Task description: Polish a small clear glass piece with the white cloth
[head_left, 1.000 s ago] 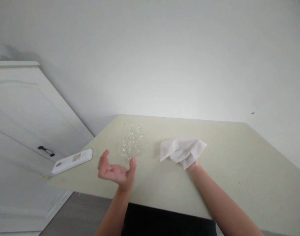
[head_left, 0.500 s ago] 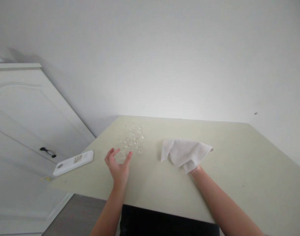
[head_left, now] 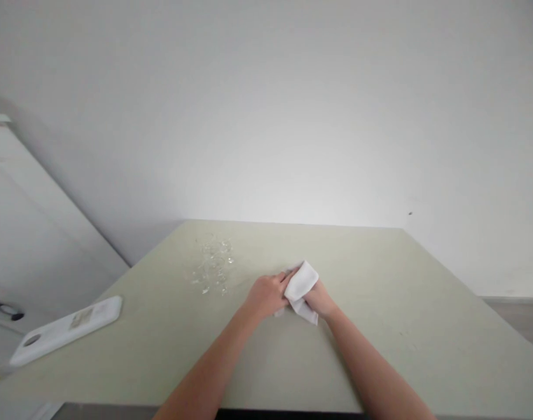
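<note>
Both my hands meet at the middle of the pale green table (head_left: 424,326). My left hand (head_left: 264,296) and my right hand (head_left: 321,301) are closed round a white cloth (head_left: 302,284) bunched between them. A glass object may sit inside the cloth, but I cannot make it out. A cluster of small clear glass cups (head_left: 211,268) stands on the table to the left of my hands, a short way from my left hand.
A white flat device (head_left: 65,329) lies near the table's left edge. A white cabinet (head_left: 25,233) with a dark handle (head_left: 4,309) stands to the left. A plain white wall runs behind the table.
My left hand went from the glass cups over to the cloth. The cloth, spread over my right hand before, is now bunched between both hands. The view shifted right.
</note>
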`<act>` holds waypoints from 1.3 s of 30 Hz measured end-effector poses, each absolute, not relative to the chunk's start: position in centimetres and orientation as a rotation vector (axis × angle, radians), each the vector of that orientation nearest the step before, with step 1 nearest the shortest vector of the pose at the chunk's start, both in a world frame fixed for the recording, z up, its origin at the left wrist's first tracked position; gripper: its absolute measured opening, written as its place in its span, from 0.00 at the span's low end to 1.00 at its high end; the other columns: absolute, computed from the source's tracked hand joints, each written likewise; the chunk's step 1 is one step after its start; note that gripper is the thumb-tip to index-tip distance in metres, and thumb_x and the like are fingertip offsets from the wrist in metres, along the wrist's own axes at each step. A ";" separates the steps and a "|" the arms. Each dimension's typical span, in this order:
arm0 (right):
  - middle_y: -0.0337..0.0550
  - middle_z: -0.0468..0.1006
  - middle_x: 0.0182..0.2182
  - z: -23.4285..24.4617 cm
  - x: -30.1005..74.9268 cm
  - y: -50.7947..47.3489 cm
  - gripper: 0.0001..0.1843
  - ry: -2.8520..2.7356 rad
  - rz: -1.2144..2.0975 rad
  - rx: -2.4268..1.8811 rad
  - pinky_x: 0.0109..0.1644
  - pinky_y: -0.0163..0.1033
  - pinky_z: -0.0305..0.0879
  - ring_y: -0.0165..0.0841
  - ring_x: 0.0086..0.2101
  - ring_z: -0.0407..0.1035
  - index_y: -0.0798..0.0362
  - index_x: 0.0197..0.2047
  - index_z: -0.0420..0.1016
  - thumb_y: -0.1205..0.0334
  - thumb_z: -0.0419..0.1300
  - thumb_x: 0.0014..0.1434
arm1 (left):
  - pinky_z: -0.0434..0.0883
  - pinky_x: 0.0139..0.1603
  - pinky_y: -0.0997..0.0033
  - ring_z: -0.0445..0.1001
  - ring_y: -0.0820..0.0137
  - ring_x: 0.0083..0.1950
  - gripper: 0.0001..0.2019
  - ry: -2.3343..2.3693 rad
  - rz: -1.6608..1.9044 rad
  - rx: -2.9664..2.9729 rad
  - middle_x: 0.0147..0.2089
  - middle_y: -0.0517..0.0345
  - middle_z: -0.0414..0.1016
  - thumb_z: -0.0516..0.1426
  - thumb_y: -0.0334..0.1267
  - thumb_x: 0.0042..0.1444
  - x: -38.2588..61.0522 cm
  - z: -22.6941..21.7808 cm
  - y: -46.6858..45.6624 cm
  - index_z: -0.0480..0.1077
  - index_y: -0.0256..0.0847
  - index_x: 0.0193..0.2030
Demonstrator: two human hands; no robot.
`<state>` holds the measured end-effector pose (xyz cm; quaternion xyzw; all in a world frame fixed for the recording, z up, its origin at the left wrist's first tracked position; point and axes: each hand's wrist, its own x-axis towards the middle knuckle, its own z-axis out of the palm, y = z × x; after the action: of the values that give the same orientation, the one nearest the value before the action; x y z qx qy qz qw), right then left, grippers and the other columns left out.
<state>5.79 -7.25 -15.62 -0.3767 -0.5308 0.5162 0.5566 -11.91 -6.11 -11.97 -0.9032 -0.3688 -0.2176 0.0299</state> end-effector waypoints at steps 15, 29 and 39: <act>0.44 0.84 0.37 -16.2 6.3 -7.0 0.19 -1.300 1.154 -0.979 0.50 0.50 0.72 0.44 0.40 0.77 0.47 0.37 0.80 0.53 0.75 0.41 | 0.59 0.25 0.71 0.59 0.71 0.21 0.25 -2.017 -1.963 -2.722 0.18 0.64 0.57 0.42 0.56 0.66 -13.2 -15.8 -4.1 0.62 0.42 0.24; 0.44 0.85 0.37 -16.5 6.2 -6.4 0.16 -1.205 1.180 -1.019 0.52 0.52 0.72 0.46 0.43 0.77 0.49 0.36 0.79 0.52 0.72 0.44 | 0.62 0.26 0.72 0.64 0.70 0.25 0.23 -1.891 -2.162 -2.797 0.23 0.60 0.63 0.48 0.58 0.61 -12.6 -15.6 -3.9 0.66 0.41 0.27; 0.43 0.84 0.35 -16.3 5.0 -6.7 0.20 -0.891 1.368 -1.112 0.43 0.49 0.75 0.44 0.37 0.78 0.48 0.38 0.77 0.47 0.70 0.45 | 0.68 0.37 0.67 0.69 0.67 0.34 0.19 -1.192 -2.005 -2.912 0.34 0.52 0.73 0.53 0.55 0.60 -13.8 -14.6 -5.3 0.72 0.40 0.34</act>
<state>5.05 -6.65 -16.30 -0.4699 -0.3764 0.5782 0.5506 -13.80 -5.31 -14.59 -0.7469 -0.3057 -0.5142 -0.2903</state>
